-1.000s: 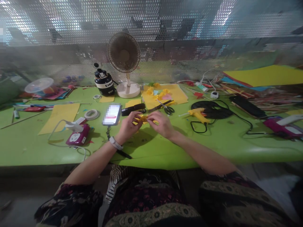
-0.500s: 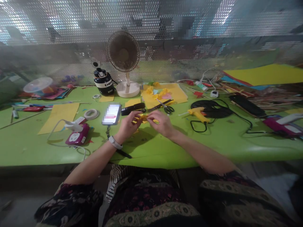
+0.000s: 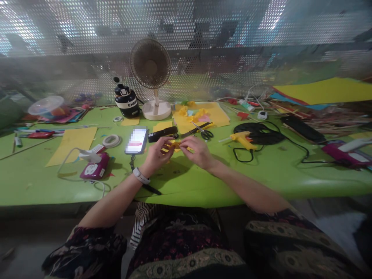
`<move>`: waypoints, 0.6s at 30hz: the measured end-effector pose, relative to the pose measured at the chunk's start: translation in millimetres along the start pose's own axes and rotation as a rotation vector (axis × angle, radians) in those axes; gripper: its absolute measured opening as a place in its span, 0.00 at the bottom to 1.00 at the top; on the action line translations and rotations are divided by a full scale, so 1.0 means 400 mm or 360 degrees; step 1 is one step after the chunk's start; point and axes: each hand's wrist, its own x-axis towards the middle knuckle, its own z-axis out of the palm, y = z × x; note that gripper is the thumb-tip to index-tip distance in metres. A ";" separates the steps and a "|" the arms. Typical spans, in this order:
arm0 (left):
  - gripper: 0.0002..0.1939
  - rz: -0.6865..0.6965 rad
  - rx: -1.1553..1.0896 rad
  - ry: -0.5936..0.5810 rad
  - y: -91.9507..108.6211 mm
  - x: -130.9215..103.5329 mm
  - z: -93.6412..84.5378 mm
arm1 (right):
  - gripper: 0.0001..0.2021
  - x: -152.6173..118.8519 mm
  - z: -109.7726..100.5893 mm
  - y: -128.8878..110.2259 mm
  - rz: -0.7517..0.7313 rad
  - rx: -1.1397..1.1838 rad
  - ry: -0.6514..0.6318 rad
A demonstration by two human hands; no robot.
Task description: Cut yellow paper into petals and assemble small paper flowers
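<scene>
Between my fingertips, over the middle of the green table (image 3: 186, 186), is a small yellow paper piece (image 3: 175, 145). My left hand (image 3: 158, 155) pinches its left side, and my right hand (image 3: 197, 152) pinches its right side. Fingers hide much of the piece. Just behind my left hand lies a black stapler (image 3: 162, 133). Scissors (image 3: 205, 133) rest open behind my right hand. Beyond them, crumpled yellow paper shapes (image 3: 200, 114) sit on yellow sheets (image 3: 219, 112).
A phone (image 3: 136, 140), tape roll (image 3: 111, 140) and purple power socket (image 3: 94, 168) lie left. Behind stand a fan (image 3: 150, 64) and a dark bottle (image 3: 127, 102). To the right are a yellow glue gun (image 3: 244, 140) with a black cord and a long black case (image 3: 302, 130).
</scene>
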 end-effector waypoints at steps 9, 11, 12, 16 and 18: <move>0.15 -0.0078 0.0017 0.0024 0.001 0.000 0.003 | 0.06 -0.005 0.002 0.000 -0.0015 -0.0063 -0.0053; 0.14 -0.0092 0.0030 0.0035 0.003 0.000 0.004 | 0.07 -0.004 0.001 0.000 -0.0023 -0.0090 -0.0071; 0.14 -0.0095 0.0034 0.0036 0.004 0.001 0.004 | 0.07 -0.003 0.001 0.000 -0.0037 -0.0105 -0.0077; 0.15 -0.0103 0.0040 0.0023 0.008 0.002 0.003 | 0.08 -0.003 -0.001 0.001 -0.0125 -0.0130 -0.0117; 0.15 -0.0105 0.0045 0.0019 0.010 0.002 0.003 | 0.09 -0.003 -0.002 0.001 -0.0124 -0.0124 -0.0151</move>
